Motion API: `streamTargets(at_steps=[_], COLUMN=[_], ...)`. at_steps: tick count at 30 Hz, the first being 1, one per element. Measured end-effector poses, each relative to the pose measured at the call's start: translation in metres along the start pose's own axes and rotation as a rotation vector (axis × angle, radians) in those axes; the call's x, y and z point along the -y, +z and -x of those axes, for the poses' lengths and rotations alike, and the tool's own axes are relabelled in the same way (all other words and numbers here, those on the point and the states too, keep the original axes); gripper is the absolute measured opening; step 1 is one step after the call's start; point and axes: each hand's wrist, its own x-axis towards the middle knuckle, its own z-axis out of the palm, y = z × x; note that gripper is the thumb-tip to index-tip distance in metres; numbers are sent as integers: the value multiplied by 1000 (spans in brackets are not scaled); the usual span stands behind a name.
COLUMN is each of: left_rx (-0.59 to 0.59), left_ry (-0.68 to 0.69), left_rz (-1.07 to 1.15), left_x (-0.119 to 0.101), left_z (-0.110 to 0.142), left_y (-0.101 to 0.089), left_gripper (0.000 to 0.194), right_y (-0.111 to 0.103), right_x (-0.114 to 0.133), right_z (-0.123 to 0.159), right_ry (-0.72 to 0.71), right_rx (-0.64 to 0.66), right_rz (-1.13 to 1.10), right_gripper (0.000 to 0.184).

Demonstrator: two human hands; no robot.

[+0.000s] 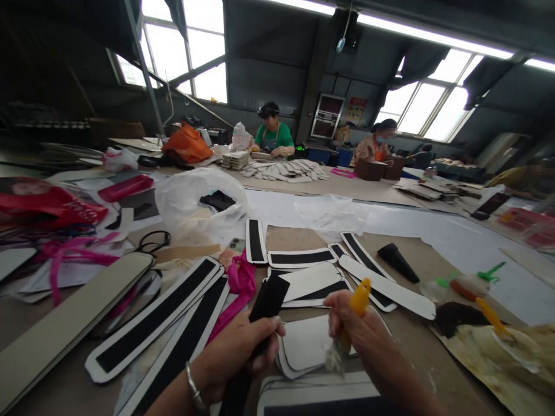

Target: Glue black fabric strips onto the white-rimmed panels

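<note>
Low over the tabletop (pixel 427 346), both forearms come in from the bottom edge and slant toward each other, the hands apart. The left hand (pixel 255 346), with a bracelet (pixel 195 386) at its wrist, has its grip closed on a black strip (pixel 269 297), thumb laid across it and fingers curled beneath. The strip's far end points up and away, leaning right, while more of it shows below the palm. The right hand (pixel 355 323) reaches up and leftward, its grip closed round the yellow handle of a brush (pixel 359 297); the handle's top pokes above the fingers, and the pale, blurred bristles point down over the stacked white pieces (pixel 306 344). Whether they touch is unclear. Beyond the hands lie white-edged black pieces (pixel 299 257) and a black cone (pixel 398 262); a yellow-handled tool (pixel 494 318) rests in a bowl (pixel 518 349) on the right.
</note>
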Motion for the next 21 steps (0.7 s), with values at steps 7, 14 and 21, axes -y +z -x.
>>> streamTargets(at_steps=[7,14,21], left_rx=[121,5,14], left_ry=[85,65,109], left_rz=[42,175,214], left_x=[7,14,8], left_z=[11,15,16], left_y=[15,28,42], left_gripper=[41,48,53], right_y=[53,40,42], right_x=[2,-6,-7], right_z=[2,4,9], right_ry=[137,-82,6], right_rx=[189,48,57], right_rz=[-217,192,131], right_gripper=[36,35,37])
